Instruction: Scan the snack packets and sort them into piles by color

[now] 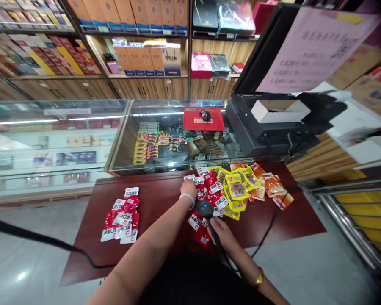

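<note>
My right hand [222, 234] is wrapped round the handle of a black barcode scanner [204, 207], whose head with a blue light hovers over the packets. My left hand [189, 189], with a pale bracelet at the wrist, reaches to the far left side of a pile of red-and-white snack packets [215, 186]. Its fingers are closed at the edge of a snack packet [188, 177], partly hidden by the hand. Yellow snack packets [237, 189] lie right of the red ones, and orange packets [273, 184] beyond those. A separate group of red-and-white packets [123, 218] lies at the left.
All packets lie on a dark red-brown table [165, 190]. Behind it stands a glass display counter [120, 140] with a mouse [205, 115] on a red mat [190, 120]. A monitor [257, 46] and black machine [241, 127] stand at the right. Black cables [269, 226] cross the table's right side.
</note>
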Demonstrator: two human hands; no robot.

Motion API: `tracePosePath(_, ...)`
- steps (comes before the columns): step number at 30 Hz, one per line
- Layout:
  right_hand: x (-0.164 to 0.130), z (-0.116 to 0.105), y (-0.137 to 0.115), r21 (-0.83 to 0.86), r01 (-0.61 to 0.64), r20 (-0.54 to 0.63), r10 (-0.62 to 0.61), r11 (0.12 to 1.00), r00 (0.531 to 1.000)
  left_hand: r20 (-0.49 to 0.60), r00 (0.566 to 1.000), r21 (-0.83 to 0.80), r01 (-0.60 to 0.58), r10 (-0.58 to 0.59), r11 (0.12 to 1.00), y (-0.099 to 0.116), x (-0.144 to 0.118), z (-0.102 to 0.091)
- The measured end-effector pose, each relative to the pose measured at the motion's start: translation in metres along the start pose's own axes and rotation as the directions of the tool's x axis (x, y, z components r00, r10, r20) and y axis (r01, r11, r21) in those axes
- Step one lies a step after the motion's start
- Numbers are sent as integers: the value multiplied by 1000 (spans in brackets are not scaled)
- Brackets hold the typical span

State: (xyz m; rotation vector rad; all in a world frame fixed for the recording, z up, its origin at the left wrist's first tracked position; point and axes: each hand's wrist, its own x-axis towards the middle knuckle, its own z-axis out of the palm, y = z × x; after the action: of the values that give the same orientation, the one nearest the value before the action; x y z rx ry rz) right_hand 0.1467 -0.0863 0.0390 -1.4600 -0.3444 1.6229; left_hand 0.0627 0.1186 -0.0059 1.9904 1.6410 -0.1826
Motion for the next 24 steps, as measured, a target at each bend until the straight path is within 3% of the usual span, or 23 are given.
tracePosePath(2, 0, -2, -1, 5, 8, 9, -9, 1000, 1000, -12, 999, -16, -32, 32, 999, -3, -2, 5)
tracePosePath(6, 0, -5, -2, -16, 17, 15, -16, 1000, 1000, -140, 988, -44, -69, 62, 997, -11, -3, 11)
tracePosePath(8, 1, -5, -2, -25, 8, 12, -8, 1000, 1000, -105, 986, -29, -136, 133, 990, -11, 1, 9)
tracePosePath(11, 1, -4, -2, -28, -15, 3, 15, 999, 1000, 34, 975, 7, -221, 220, 975, -6, 11, 1)
tracePosePath(15, 0, -2, 1, -30, -24, -13, 24, 999, 1000, 45, 970, -9, -240, 240, 971, -12, 13, -9)
tracePosePath(19, -4, -2, 3, -68, -13, -7, 13, 998, 1000, 71, 986, -162, -141, 154, 977, -44, 0, -13)
tracePosePath(24, -4, 11, -4, -133, 25, 77, -15, 991, 997, -46, 997, -328, -78, 66, 941, -96, -23, -18)
